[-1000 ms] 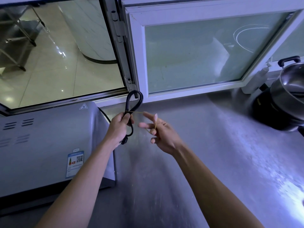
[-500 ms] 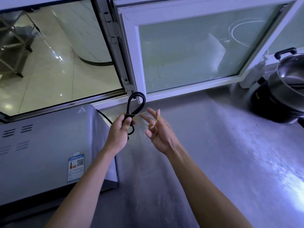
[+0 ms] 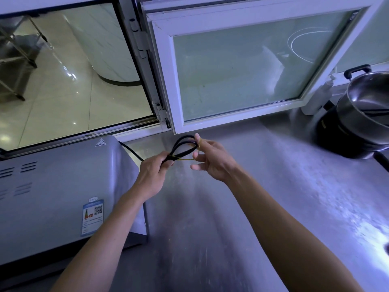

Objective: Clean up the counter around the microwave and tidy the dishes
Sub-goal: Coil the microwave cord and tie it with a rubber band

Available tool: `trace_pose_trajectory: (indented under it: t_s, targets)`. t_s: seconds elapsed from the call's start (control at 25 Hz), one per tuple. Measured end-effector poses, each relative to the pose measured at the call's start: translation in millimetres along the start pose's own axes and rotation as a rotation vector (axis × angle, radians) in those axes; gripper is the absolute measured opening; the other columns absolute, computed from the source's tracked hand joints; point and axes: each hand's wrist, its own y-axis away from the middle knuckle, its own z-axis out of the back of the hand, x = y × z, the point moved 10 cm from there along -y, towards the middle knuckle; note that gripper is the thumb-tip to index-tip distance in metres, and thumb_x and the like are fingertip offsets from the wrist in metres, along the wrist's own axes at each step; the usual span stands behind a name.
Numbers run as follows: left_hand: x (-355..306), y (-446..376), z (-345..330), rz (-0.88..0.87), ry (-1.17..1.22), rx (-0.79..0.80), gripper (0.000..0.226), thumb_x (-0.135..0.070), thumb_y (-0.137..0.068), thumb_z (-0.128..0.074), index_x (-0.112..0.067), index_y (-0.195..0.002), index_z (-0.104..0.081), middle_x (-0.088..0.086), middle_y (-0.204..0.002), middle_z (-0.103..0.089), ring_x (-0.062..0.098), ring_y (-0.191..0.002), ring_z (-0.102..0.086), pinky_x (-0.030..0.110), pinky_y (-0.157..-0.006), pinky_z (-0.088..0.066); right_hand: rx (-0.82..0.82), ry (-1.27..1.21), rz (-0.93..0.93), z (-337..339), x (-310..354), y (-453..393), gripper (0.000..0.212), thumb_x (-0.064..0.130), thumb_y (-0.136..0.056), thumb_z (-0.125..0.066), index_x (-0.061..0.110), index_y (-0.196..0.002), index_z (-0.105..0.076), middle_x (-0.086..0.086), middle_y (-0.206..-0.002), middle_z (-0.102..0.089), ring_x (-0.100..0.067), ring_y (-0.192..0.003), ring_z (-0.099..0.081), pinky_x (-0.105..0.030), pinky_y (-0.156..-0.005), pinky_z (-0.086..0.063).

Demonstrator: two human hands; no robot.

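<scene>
Left hand point(image 3: 152, 175): grip clenched round a folded black cord point(image 3: 182, 146), just above the desk point(image 3: 263, 197). The cord's loops stick out past the fingers, up and to the right; its free run leaves the grip leftward and goes behind the microwave point(image 3: 59, 197).

Right hand point(image 3: 212, 160): just right of the left, apart from it. A thin yellow rubber band point(image 3: 188, 159) is hooked over its fingers and stretched between the two hands; the band's other end wraps the cord at the left grip. Index fingertip touches the far end of the cord loop. Other fingers loosely curled.

Microwave: left of and below both hands, on the desk, label on its top.

Pot point(image 3: 368, 108): well to the right of the right hand, on a black base. White bottle point(image 3: 315, 100) just beside it. Window point(image 3: 237, 68) behind the hands.
</scene>
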Motion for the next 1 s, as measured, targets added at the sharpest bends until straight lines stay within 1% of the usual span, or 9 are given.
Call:
trace_pose_trajectory:
  t_s: [0.08, 0.16, 0.24, 0.32, 0.52, 0.64, 0.84, 0.92, 1.0]
  targets:
    - [-4, 0, -1, -0.065, -0.097, 0.007, 0.014, -0.015, -0.1, -0.052, -0.023, -0.096, -0.062, 0.0, -0.071, -0.059, 0.028, -0.069, -0.052, 0.039, -0.066, -0.042, -0.004, 0.05, -0.004, 4, 0, -3, 0.048, 0.046, -0.09, -0.068, 0.005, -0.116, -0.069, -0.002, -0.102, -0.061, -0.009, -0.063, -0.061, -0.036, -0.06, -0.06]
    - [-7, 0, -5, -0.143, -0.22, 0.026, 0.012, -0.014, -0.099, -0.054, -0.022, -0.099, -0.063, -0.007, -0.07, -0.055, 0.027, -0.069, -0.052, 0.037, -0.065, -0.038, -0.01, 0.085, -0.011, 7, -3, -4, 0.05, 0.046, -0.09, -0.068, 0.003, -0.117, -0.067, -0.005, -0.11, -0.061, -0.012, -0.064, -0.064, -0.038, -0.061, -0.06]
    - [-6, 0, -10, -0.187, -0.329, 0.049, 0.013, -0.015, -0.099, -0.056, -0.023, -0.104, -0.065, -0.014, -0.074, -0.049, 0.022, -0.073, -0.051, 0.033, -0.071, -0.034, -0.007, 0.14, -0.025, 11, -8, -3, 0.047, 0.045, -0.089, -0.069, 0.004, -0.111, -0.068, -0.005, -0.104, -0.069, -0.014, -0.065, -0.066, -0.04, -0.06, -0.06]
    - [-2, 2, -15, -0.205, -0.416, 0.07, 0.012, -0.019, -0.099, -0.055, -0.023, -0.105, -0.065, -0.015, -0.077, -0.047, 0.022, -0.08, -0.054, 0.032, -0.077, -0.032, 0.009, 0.218, -0.044, 13, -18, -1, 0.04, 0.043, -0.09, -0.07, 0.006, -0.106, -0.07, -0.001, -0.092, -0.076, -0.016, -0.067, -0.068, -0.042, -0.059, -0.06]
    - [-3, 0, -31, -0.198, -0.562, 0.162, 0.015, -0.027, -0.103, -0.048, -0.026, -0.107, -0.062, -0.007, -0.09, -0.062, 0.021, -0.096, -0.057, 0.035, -0.091, -0.035, -0.025, 0.466, -0.044, 21, -31, -2, 0.025, 0.041, -0.089, -0.072, 0.02, -0.101, -0.074, 0.003, -0.079, -0.073, -0.021, -0.07, -0.073, -0.044, -0.057, -0.061]
    - [-11, -1, -31, -0.214, -0.611, 0.129, 0.015, -0.028, -0.102, -0.049, -0.024, -0.104, -0.064, -0.003, -0.088, -0.064, 0.025, -0.094, -0.057, 0.036, -0.087, -0.034, -0.104, 0.548, -0.018, 21, -30, -6, 0.019, 0.043, -0.087, -0.073, 0.024, -0.091, -0.074, 0.002, -0.078, -0.073, -0.017, -0.064, -0.071, -0.043, -0.053, -0.06]
    - [-8, -5, -30, -0.167, -0.62, 0.084, 0.016, -0.028, -0.1, -0.054, -0.021, -0.101, -0.068, 0.001, -0.085, -0.067, 0.028, -0.088, -0.06, 0.038, -0.08, -0.036, -0.243, 0.652, 0.059, 16, -24, -13, 0.022, 0.041, -0.079, -0.078, 0.019, -0.082, -0.074, -0.001, -0.072, -0.075, -0.014, -0.061, -0.072, -0.031, -0.047, -0.056]
    - [-4, -5, -34, -0.141, -0.615, 0.083, 0.017, -0.029, -0.1, -0.054, -0.021, -0.101, -0.07, 0.002, -0.085, -0.068, 0.029, -0.087, -0.061, 0.038, -0.079, -0.037, -0.295, 0.64, 0.053, 17, -29, -15, 0.021, 0.036, -0.079, -0.078, 0.015, -0.076, -0.073, -0.003, -0.067, -0.074, -0.016, -0.064, -0.073, -0.034, -0.049, -0.059]
    - [0, -6, -37, -0.106, -0.607, 0.078, 0.019, -0.03, -0.1, -0.055, -0.02, -0.098, -0.07, 0.002, -0.084, -0.069, 0.03, -0.084, -0.061, 0.038, -0.078, -0.04, -0.366, 0.619, 0.065, 21, -34, -13, 0.019, 0.033, -0.078, -0.075, 0.016, -0.074, -0.07, -0.003, -0.066, -0.073, -0.021, -0.067, -0.073, -0.039, -0.056, -0.062]
